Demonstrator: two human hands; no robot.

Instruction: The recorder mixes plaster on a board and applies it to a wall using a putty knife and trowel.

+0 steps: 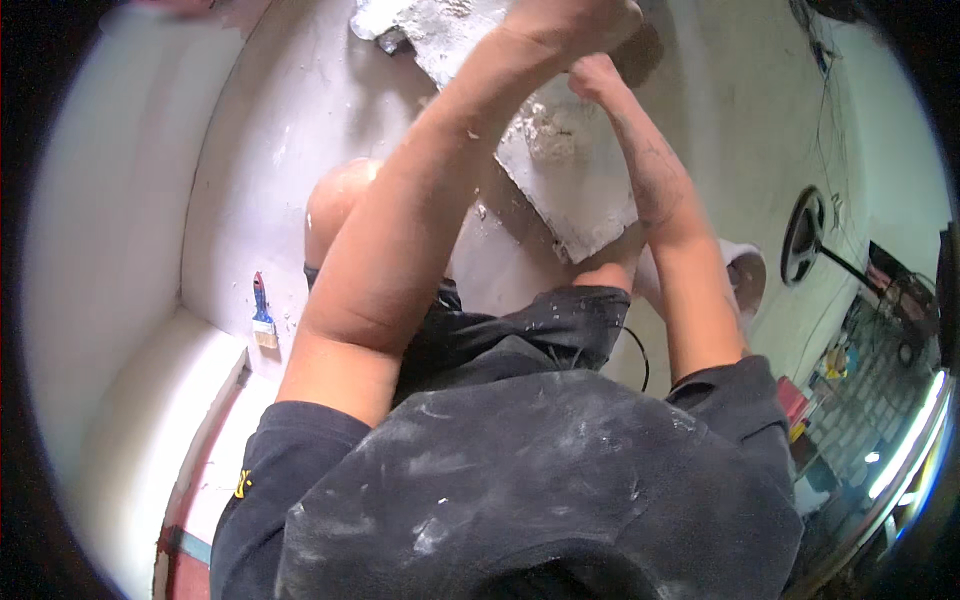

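Observation:
A pale, plaster-crusted board (570, 195) with ragged edges and lumps of white material extends up from between my knees to the top edge. My left hand (580, 22) is at the top centre over the board, fingers curled; what they hold is hidden. My right hand (595, 78) is closed just below and right of it, beside the board, on something I cannot make out.
A paintbrush (262, 315) with a blue handle lies on the pale floor at left, near a white ledge (130, 400). At right are a white bucket (750, 280) behind my forearm, a black wheel (803, 235) on a shaft, hanging cables and assorted clutter.

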